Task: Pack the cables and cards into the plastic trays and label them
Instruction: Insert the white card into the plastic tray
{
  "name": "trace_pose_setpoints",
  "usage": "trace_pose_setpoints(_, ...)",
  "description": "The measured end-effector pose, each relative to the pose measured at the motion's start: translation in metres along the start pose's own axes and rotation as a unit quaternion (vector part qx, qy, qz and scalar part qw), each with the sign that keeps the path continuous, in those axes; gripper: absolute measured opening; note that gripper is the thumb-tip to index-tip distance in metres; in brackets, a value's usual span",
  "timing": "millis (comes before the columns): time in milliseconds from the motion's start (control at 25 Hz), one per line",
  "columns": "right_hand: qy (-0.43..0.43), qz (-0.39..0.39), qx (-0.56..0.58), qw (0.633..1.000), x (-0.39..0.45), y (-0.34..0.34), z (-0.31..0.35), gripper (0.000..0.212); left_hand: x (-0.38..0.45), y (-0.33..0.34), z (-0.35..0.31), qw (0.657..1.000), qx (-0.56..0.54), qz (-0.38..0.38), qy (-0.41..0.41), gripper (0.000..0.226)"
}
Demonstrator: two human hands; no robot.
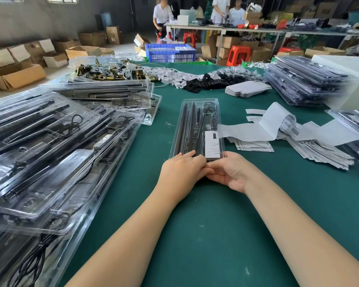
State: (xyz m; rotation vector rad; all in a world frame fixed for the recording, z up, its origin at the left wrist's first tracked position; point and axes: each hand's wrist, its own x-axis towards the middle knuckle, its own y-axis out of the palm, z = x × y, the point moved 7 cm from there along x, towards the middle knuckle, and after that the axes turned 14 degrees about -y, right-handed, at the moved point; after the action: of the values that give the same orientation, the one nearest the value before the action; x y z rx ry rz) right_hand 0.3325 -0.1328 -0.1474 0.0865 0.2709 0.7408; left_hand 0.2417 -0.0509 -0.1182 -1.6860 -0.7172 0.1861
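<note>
One clear plastic tray (197, 129) lies lengthwise at mid-bench (216, 224), holding black rods, a coiled cable (209, 107) and a white card (212, 144). Left hand (181, 169) rests flat, fingers straight, on its near end; right hand (231, 171) grips that end, fingers curled beneath.

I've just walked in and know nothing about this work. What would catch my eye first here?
Probably the clear tray lying mid-table on the green mat, filled with black rods and a white card, with the left hand pressing and the right hand gripping its near end. Next, the big heap of packed trays at left, and the curling label strip at right.
</note>
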Motion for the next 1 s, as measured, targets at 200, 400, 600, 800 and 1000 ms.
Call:
trace_pose_setpoints(200,-0.010,0.013,-0.004,1.000,0.000,0.003,0.000,0.028,-0.001,-0.008,0.006,0.996,-0.079,-0.034,0.008,0.036)
trace_pose_setpoints(400,-0.034,0.031,-0.015,0.999,0.000,0.004,0.003,0.022,-0.003,-0.020,0.006,0.987,-0.133,-0.083,0.024,0.026)
trace_pose_setpoints(600,-0.075,0.082,-0.071,0.991,-0.001,0.013,0.012,0.030,-0.007,-0.028,0.002,0.976,-0.145,-0.158,0.046,0.033)
trace_pose_setpoints(800,-0.264,-0.125,-0.295,0.910,0.009,-0.016,0.032,0.022,-0.004,-0.026,0.004,0.976,-0.126,-0.164,0.063,0.026)
trace_pose_setpoints(1000,-0.221,-0.007,-0.337,0.915,0.032,-0.021,0.026,0.072,-0.011,-0.032,0.000,0.966,-0.119,-0.216,0.079,0.028)
